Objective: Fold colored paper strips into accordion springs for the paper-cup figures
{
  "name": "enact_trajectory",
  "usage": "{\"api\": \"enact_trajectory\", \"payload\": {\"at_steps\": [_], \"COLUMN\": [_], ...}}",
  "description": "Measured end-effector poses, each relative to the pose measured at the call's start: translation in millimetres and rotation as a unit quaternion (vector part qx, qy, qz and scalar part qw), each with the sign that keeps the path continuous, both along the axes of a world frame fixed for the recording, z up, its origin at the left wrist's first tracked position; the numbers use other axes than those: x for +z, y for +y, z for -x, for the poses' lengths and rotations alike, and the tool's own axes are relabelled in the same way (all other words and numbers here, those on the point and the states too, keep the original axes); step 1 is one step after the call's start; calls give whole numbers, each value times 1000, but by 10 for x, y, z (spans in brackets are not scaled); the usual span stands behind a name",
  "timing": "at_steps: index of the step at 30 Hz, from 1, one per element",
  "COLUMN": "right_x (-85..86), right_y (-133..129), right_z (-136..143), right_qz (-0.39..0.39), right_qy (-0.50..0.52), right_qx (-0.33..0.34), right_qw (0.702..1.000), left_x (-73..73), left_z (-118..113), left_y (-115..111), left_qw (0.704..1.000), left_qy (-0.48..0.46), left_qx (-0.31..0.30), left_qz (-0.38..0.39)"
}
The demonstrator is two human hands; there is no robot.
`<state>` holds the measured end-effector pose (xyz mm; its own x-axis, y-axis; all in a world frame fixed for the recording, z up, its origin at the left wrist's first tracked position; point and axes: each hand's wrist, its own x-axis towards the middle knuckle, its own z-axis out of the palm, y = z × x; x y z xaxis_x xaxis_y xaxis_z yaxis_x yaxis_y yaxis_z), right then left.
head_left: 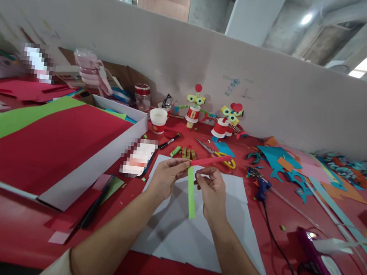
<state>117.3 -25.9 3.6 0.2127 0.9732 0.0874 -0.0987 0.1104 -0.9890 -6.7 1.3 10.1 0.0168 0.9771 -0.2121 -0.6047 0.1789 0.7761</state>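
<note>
Above the white paper sheets [172, 241], my left hand [168, 175] pinches a red paper strip [212, 160] and a green paper strip [191, 195] where their ends meet. The red one stretches out to the right, and the green one hangs down at nearly a right angle to it. My right hand [211, 188] is just right of the green strip and below the red one. Its fingers are curled in toward the thumb; whether anything is between them cannot be seen.
Folded paper springs [188, 154], scissors [225, 158] and a phone [139, 158] lie beyond the sheets. Paper-cup figures [193, 113] stand by the wall. A glue gun [261, 187] with its cord is at right, near paper scraps [279, 160]. A white box [101, 168] sits left.
</note>
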Motion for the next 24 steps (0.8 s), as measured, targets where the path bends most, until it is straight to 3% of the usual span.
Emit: {"api": "enact_trajectory", "payload": {"at_steps": [4,8,17,24], "right_x": [-16,0,-45,43], "right_y": [-26,-30,-12,-22], "right_z": [-34,-55,-72,-23], "right_qz": [-148,-195,-145,-44], "right_qy": [-207,-294,-208,-138], "right_qx": [-42,-13,-19,-33], "right_qw": [966,936,967,989], "left_x": [-7,-10,-15,-15], "left_z": [2,-11,2,-22], "left_y": [-12,-35,-49,-74], "left_qw": [1000,999,998,994], "left_qy": [16,24,42,61], "left_qx": [-9,-21,-40,-50], "left_qz": [-4,-8,-39,-72]}}
